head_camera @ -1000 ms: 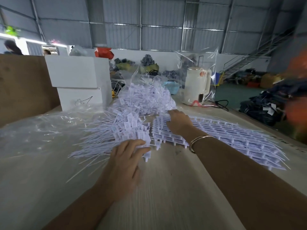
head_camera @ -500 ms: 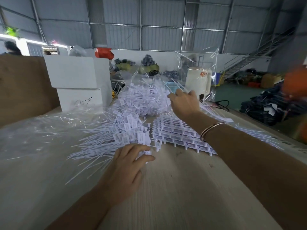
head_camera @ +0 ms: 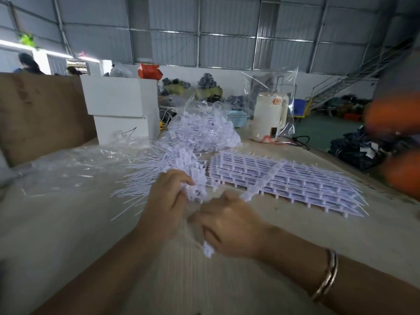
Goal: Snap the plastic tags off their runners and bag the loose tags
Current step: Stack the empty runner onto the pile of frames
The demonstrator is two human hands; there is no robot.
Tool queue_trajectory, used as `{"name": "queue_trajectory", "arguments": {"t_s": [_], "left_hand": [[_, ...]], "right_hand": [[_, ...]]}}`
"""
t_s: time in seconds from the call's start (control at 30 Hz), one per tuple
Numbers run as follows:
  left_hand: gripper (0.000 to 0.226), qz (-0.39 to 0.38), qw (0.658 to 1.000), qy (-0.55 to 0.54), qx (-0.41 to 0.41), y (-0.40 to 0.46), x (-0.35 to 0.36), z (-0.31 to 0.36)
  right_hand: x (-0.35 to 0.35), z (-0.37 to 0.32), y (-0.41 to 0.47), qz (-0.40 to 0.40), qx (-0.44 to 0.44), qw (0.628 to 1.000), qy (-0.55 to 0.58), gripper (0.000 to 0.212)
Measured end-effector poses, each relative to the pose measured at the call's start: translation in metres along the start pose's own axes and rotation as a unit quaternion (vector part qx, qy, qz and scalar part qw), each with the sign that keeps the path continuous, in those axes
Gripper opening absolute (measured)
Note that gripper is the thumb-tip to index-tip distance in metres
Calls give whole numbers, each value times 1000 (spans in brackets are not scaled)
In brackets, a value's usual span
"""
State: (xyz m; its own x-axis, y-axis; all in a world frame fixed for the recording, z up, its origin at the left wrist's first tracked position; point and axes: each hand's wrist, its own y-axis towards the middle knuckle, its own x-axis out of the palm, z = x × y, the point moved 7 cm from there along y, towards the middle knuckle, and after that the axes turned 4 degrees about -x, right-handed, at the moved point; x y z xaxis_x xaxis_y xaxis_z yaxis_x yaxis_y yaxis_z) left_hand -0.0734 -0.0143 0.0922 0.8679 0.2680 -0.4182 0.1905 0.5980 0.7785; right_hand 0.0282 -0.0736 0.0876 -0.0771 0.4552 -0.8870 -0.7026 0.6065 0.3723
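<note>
Right hand point(head_camera: 229, 230) curled round a runner strip of tags point(head_camera: 261, 180) slanting over stacked tag sheets point(head_camera: 295, 183) on the bench point(head_camera: 227, 292), left hand point(head_camera: 168, 201) gripping loose tags point(head_camera: 179, 162) beside it, fingertips blurred, grip detail unclear.

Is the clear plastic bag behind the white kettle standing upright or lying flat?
Upright. The clear plastic bag rises behind the white kettle, with its top edge above the kettle's lid. What holds it up is hidden.
</note>
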Motion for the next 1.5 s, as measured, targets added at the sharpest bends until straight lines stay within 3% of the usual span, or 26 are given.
{"name": "queue_trajectory", "arguments": {"t_s": [0.13,0.17,0.23,0.3,0.33,0.4,0.47,0.5,0.57,0.63,0.73,0.83,0.9,1.0,1.07,1.13,1.2,1.33,1.5], "left_hand": [[43,-209,975,59,50,-28,44,4],[42,-236,968,66,45,-32,48,3],[38,-259,963,60,40,-38,51,1],[35,-264,963,47,34,-42,51,2],[33,-263,963,45,33,-43,51,2],[30,-263,963,47,35,-44,51,3],[29,-268,960,64,40,-45,52,4],[28,-273,958,69,44,-46,54,5],[30,-290,954,61,46,-48,56,8],[31,-306,950,42,42,-50,56,9],[26,-279,960,-21,-4,-41,48,5],[24,-171,980,-88,-54,-24,25,0],[25,-66,986,-121,-91,-17,6,-6],[24,45,982,-133,-125,-12,-16,-16],[21,48,986,-93,-130,-9,-20,-20],[30,-11,985,-42,-169,-11,-11,-30],[49,-64,977,46,-198,-17,-2,-40],[22,-10,985,5,-173,-12,-6,-44],[26,99,979,-77,-159,10,-25,-34]], "right_hand": [[18,-16,-25,5,-6,992,127,18],[15,-7,-31,44,21,988,146,21],[4,34,-50,159,169,958,169,23],[7,91,-82,240,367,874,209,19],[15,116,-97,241,459,821,239,19],[40,147,-116,187,585,716,332,44],[64,154,-114,143,632,621,442,57],[72,153,-108,148,637,581,483,54],[78,153,-98,182,636,544,517,36],[77,153,-89,209,636,531,520,24],[62,158,-72,238,599,540,541,25],[32,167,-49,219,540,611,536,34],[23,163,-31,133,482,670,549,36],[19,140,-13,-80,372,808,451,32],[23,126,-7,-149,316,856,382,30],[27,118,-5,-152,287,884,337,29],[32,115,-6,-132,265,906,303,27],[36,126,-18,-108,273,923,248,19],[25,144,-28,1,313,866,391,32]]}}
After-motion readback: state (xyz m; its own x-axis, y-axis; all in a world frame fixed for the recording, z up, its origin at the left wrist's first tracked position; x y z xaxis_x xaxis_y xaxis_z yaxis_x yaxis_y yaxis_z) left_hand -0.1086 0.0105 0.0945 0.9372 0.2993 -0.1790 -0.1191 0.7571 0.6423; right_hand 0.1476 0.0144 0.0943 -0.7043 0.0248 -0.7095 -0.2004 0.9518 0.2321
